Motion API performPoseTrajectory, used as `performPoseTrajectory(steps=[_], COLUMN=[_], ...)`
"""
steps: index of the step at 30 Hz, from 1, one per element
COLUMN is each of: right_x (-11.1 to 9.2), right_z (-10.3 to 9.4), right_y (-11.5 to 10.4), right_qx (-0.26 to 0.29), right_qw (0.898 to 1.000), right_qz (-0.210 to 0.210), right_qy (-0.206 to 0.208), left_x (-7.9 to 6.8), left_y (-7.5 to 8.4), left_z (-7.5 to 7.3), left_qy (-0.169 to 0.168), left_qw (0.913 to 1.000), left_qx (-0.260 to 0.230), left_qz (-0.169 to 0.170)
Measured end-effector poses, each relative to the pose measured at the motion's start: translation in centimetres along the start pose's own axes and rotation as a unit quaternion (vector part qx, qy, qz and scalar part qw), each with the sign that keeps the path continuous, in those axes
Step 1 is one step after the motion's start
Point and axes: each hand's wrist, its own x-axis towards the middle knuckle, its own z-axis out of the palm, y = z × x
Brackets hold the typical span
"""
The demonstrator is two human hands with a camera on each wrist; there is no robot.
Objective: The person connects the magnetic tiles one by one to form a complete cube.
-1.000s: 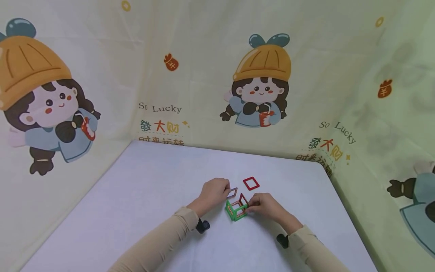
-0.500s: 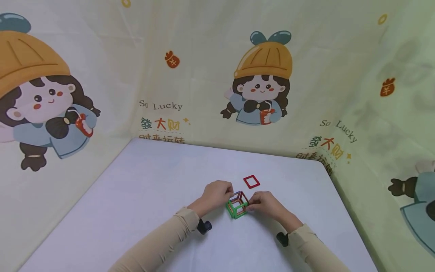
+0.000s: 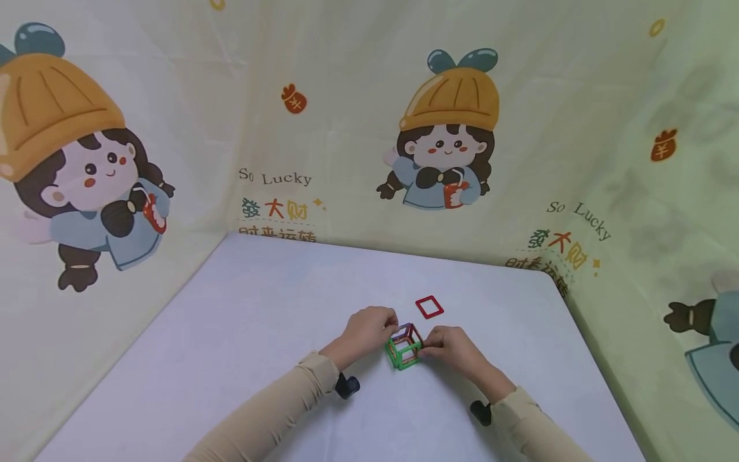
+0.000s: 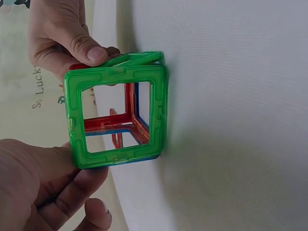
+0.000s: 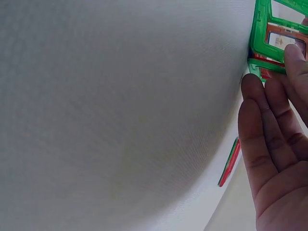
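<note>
An open-topped box of see-through magnetic tiles stands on the table between both hands. Its near side is green, while red and blue frames show behind. My left hand pinches the top of a bluish tile at the box's far left side. The right hand grips the right side of the box, where a red tile meets a green one; its thumb presses on the green edge in the left wrist view. A loose red square tile lies flat just beyond the box.
The white table reaches to a cream cloth backdrop printed with cartoon figures. A black wrist camera hangs under the left cuff, another under the right.
My left hand has brought the bluish tile in from the far left, and it now stands against the box. The right hand has stayed on the box's right side.
</note>
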Motion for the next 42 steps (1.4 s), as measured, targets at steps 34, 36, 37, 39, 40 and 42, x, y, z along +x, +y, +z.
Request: performPoseTrajectory(steps=[34, 36, 37, 39, 40, 42], right_x=[-0.7, -0.8, -0.8, -0.8, -0.8, -0.8], right_z=[0.0, 0.0, -0.1, -0.1, 0.0, 0.0], right_y=[-0.7, -0.7, -0.7, -0.8, -0.8, -0.8], right_qx=[0.027, 0.02, 0.016, 0.009, 0.006, 0.0], right_qw=[0.999, 0.999, 0.999, 0.999, 0.999, 0.998], right_qz=[0.021, 0.025, 0.027, 0.035, 0.038, 0.042], right_qy=[-0.015, -0.02, -0.023, -0.031, -0.035, -0.043], left_x=[-1.1, -0.8, -0.6, -0.5, -0.5, -0.4], left_y=[-1.8, -2.1, -2.3, -2.5, -2.6, -2.7], left_z=[3.2, 3.3, 3.4, 3.4, 3.5, 3.6], left_qy=[-0.098, -0.101, -0.101, -0.102, -0.104, -0.106], left_qw=[0.988, 0.9884, 0.9885, 0.9881, 0.9878, 0.9874], left_qx=[-0.117, -0.113, -0.112, -0.115, -0.116, -0.117], left_qz=[-0.022, -0.014, -0.01, -0.008, -0.009, -0.011])
